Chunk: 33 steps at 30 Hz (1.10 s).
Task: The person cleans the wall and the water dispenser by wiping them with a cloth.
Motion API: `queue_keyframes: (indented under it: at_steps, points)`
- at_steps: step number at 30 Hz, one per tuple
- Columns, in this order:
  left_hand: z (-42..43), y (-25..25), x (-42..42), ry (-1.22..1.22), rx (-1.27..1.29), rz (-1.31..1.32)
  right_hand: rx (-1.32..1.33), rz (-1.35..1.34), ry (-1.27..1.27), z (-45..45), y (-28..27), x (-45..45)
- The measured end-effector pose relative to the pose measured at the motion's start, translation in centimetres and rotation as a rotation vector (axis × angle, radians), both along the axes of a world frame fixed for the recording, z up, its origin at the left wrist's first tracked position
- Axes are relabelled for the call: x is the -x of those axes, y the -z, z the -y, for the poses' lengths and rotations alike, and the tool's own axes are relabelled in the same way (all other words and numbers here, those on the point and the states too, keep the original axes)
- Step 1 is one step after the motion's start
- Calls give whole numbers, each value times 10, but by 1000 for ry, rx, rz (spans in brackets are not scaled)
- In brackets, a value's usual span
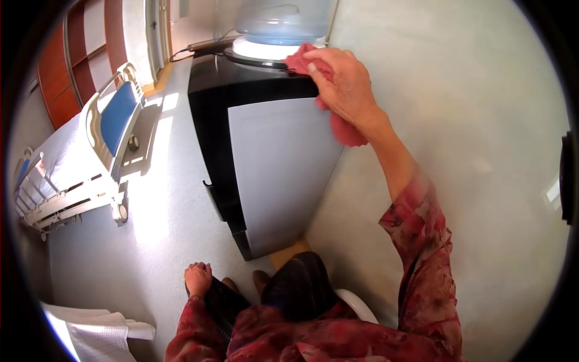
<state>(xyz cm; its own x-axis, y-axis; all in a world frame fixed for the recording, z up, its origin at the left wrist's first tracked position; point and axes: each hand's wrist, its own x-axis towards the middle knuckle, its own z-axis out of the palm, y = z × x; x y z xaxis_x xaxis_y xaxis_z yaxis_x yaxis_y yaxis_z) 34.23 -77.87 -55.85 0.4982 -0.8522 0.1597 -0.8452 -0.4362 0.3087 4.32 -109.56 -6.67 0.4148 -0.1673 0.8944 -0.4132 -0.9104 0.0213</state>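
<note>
A red cloth is gripped in my right hand, which presses part of it onto the top of a black and grey water dispenser, at the right rear beside the white base of the bottle. The rest of the cloth hangs below the palm, by the wall. A clear blue water bottle stands upside down on the dispenser. My left hand rests low near my left knee, its fingers curled; whether anything is in them is hidden.
A hospital bed with a blue end panel stands at the left. Wooden cabinets are behind it. A pale wall rises close on the right. White fabric lies at the lower left.
</note>
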Motion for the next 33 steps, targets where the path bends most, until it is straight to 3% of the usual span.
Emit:
queue_keyframes:
  at_steps: [10, 12, 14, 16, 18, 20, 28, 32, 33]
  points:
    - [7, -15, 4, 58, -22, -23, 162, -187, -414, -54, -18, -126]
    - [4, -13, 0, 58, -29, -9, 176, -260, -395, -61, -18, -137]
    - [2, -13, 1, 49, 10, -12, 428, -271, -212, -68, -4, -141]
    - [-2, -11, 1, 32, 1, -2, 481, -237, -182, -63, 14, -139]
    - [-1, -7, -1, 14, 1, 1, 689, 118, -204, -54, 35, -138]
    - [-2, -6, -2, 27, 38, -1, 674, 102, -230, -49, 66, -128]
    - [1, -12, 0, 29, 19, -78, 515, -514, -413, -37, 220, -68]
    - [-1, -13, 1, 3, 13, -54, 534, -861, -462, -36, 208, -48]
    - [-2, -11, -1, 1, 13, -67, 534, -800, -415, -35, 196, -46]
